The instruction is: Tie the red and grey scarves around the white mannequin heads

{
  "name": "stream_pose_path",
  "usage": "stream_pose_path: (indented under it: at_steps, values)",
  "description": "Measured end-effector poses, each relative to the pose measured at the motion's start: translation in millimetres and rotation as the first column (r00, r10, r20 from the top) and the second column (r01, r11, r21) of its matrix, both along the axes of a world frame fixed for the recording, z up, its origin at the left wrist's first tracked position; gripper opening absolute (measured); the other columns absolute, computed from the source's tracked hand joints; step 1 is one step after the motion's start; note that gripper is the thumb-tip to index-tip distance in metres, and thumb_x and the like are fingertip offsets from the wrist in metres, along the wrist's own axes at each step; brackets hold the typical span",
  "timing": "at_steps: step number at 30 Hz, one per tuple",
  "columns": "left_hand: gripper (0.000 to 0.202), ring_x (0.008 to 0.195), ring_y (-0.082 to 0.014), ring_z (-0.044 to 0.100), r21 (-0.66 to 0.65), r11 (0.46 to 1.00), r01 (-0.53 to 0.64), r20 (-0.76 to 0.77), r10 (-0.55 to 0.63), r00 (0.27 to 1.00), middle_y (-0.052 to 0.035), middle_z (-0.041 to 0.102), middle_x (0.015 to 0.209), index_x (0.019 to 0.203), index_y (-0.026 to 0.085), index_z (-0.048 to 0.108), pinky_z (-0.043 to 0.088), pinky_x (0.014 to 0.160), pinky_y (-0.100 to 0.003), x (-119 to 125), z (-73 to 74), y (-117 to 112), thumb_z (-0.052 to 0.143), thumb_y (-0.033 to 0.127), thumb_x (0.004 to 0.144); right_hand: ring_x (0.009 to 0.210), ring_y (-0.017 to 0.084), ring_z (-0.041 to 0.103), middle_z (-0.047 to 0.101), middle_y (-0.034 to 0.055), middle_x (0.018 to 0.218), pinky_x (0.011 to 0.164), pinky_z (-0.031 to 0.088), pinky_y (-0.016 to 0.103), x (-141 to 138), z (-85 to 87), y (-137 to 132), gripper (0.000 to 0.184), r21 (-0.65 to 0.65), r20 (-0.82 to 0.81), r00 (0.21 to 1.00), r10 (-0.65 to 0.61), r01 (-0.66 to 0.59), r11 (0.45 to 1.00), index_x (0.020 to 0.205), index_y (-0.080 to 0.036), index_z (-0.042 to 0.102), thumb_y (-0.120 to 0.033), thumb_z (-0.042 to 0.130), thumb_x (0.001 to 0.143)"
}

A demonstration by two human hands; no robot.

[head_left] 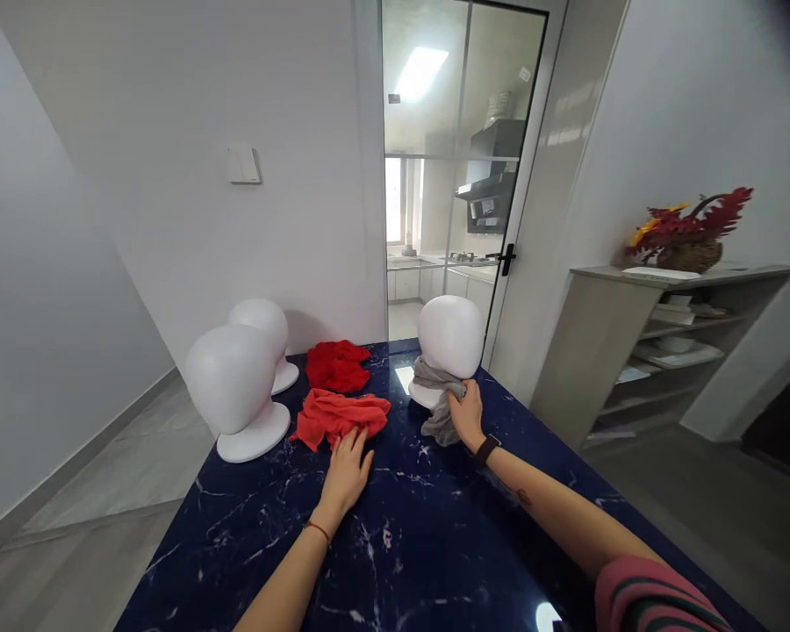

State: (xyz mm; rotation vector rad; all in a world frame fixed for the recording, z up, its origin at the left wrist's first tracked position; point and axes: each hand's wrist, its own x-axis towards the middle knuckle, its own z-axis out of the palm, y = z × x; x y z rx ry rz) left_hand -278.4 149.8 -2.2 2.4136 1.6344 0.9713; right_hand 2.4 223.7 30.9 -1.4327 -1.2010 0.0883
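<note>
My left hand [347,474] lies with fingers stretched out, its fingertips touching the near edge of a crumpled coral-red scarf [339,412]. My right hand [467,414] is closed on a grey scarf [441,420]. That scarf passes across the front of the neck of a white foam mannequin head [450,335], and its loose end hangs down onto the table. How far it goes around behind the neck is hidden. A second, darker red scarf [338,365] lies bunched just behind the coral one.
Two more white foam heads, a nearer one [232,379] and a farther one [263,320], stand at the left of the dark blue marbled table [395,544]. Behind are a wall and a glass door [427,202]. A shelf unit [585,351] with a flower basket [691,254] stands right.
</note>
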Motion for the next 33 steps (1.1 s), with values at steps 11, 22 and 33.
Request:
stream_pose_path:
  at_steps: [11, 22, 33]
  values:
    - [0.033, 0.103, -0.0212, 0.060, -0.350, 0.781, 0.518, 0.834, 0.008, 0.552, -0.0107, 0.065, 0.111, 0.106, 0.016, 0.062, 0.045, 0.091, -0.034, 80.3, 25.5, -76.1, 0.056, 0.037, 0.081, 0.082, 0.022, 0.062, 0.066, 0.0047, 0.093, 0.074, 0.049, 0.033, -60.3, 6.2, -135.9, 0.045, -0.083, -0.782, 0.570, 0.251, -0.495, 0.865, 0.094, -0.021, 0.050, -0.027, 0.073, 0.055]
    - [0.010, 0.091, -0.0215, 0.062, -0.452, 0.812, 0.369, 0.862, 0.291, 0.415, -0.0086, 0.069, 0.089, 0.064, 0.017, 0.067, 0.048, 0.079, -0.029, 81.6, 29.5, -85.3, 0.069, 0.026, 0.066, 0.067, 0.016, 0.052, 0.061, 0.0018, 0.068, 0.061, 0.038, 0.027, -27.9, -7.8, -162.2, 0.030, -0.147, -0.636, 0.731, 0.247, -0.429, 0.891, 0.066, -0.016, 0.061, -0.044, 0.070, 0.059]
    - [0.027, 0.029, -0.0027, 0.029, -0.613, 0.657, 0.438, 0.775, 0.607, 0.174, 0.0058, 0.041, 0.038, 0.051, 0.016, 0.045, 0.011, 0.032, -0.016, 125.2, 32.4, -51.1, 0.066, 0.015, 0.069, 0.064, 0.013, 0.042, 0.047, -0.0035, 0.067, 0.060, 0.035, 0.024, -39.2, -28.0, -154.4, 0.014, -0.033, -0.563, 0.781, 0.270, -0.347, 0.937, 0.069, -0.021, 0.049, -0.029, 0.056, 0.060]
